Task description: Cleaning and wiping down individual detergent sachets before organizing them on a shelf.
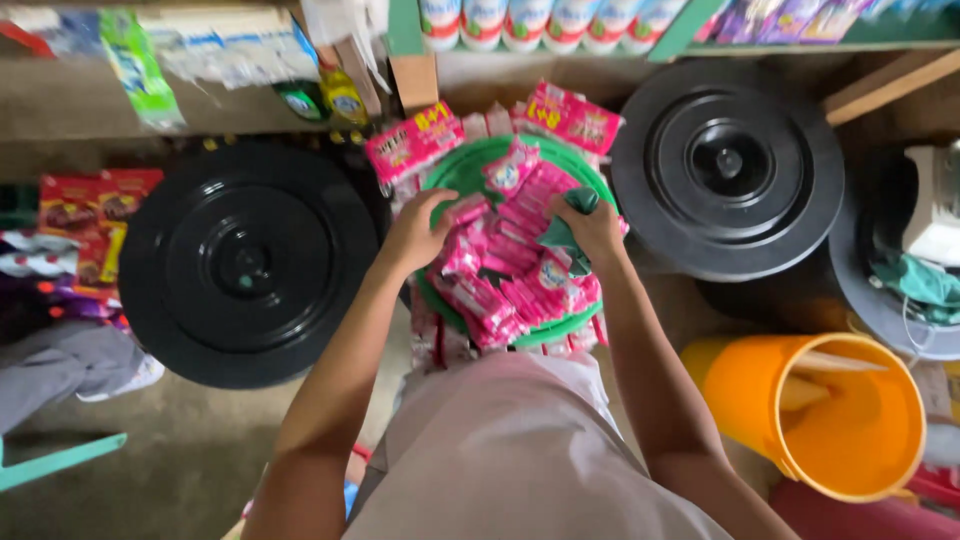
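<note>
To your left a big round black lid (248,265) covers a drum, and a second black lid (728,165) sits to your right, near the shelf. Below that one you see an orange bucket (820,415) tipped toward you, pale pieces lying inside it. A row of white bottles (545,22) lines the shelf (880,42) above. At far left, red packets (85,215) lie in a heap, just above a grey cloth (60,370).
</note>
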